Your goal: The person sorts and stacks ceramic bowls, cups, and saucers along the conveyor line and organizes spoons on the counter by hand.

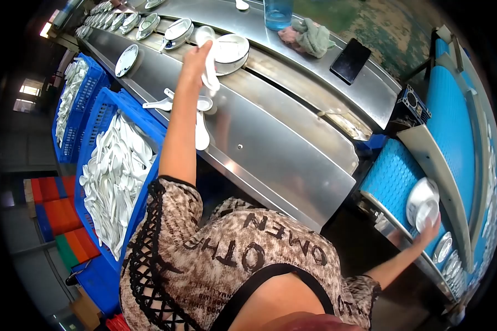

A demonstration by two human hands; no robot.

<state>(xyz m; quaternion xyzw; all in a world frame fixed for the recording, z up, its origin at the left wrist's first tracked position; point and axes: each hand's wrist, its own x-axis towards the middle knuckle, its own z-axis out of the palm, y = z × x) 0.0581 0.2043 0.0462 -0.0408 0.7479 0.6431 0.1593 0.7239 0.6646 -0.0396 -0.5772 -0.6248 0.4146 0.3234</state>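
Note:
My left hand (192, 65) is closed around white soup spoons (210, 77) above the steel worktop, next to a stacked bowl set (232, 48). Below that wrist, several loose soup spoons (202, 132) lie crossed at the worktop's near edge. At the far right my right hand (427, 234), somewhat blurred, has its fingers at the rim of a small white bowl (427, 214). This small bowl overlaps a larger white bowl (419, 193) on the blue conveyor belt (389, 168).
Blue baskets (83, 182) heaped with white spoons stand left. Bowl sets (178, 32) line the steel track, with an oval dish (127, 59) beside it. A phone (350, 60), cloths (310, 38) and a blue container (278, 15) rest on the far counter. Dishes (443, 247) sit near my right hand.

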